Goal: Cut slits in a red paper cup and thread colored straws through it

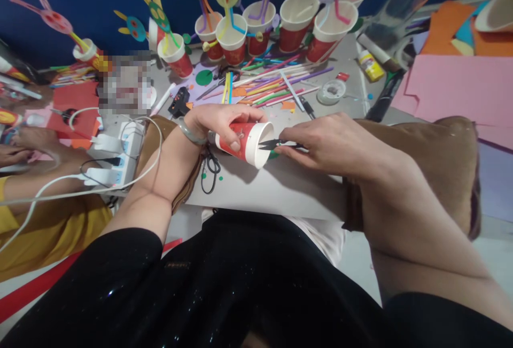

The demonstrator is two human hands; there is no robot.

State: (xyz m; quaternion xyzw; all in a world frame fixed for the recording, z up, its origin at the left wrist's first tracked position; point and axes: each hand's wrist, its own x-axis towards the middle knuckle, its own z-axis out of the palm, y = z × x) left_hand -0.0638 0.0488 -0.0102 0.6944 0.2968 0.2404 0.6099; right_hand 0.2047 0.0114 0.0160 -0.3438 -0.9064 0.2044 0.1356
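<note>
A red paper cup [235, 138] with a white end lies tilted sideways in my left hand [224, 123], whose fingers wrap round its wall. The cup's white base [262, 145] faces right. My right hand [320, 142] grips a pair of black scissors [270, 145], with the pointed blades against that white end. Whether the tips have gone through it I cannot tell. The scissors' handles are mostly hidden by my fingers. Beneath the cup, bits of green paper [273, 154] lie on the grey table [256, 190].
Behind stand several paper cups [231, 38] with paper creatures. Coloured sticks [276, 83], a tape roll [332, 91], a glue bottle [371, 66] and a black glue gun [180, 102] lie nearer. A power strip [129, 153] with white cables is at left, near another person's hand [38, 142].
</note>
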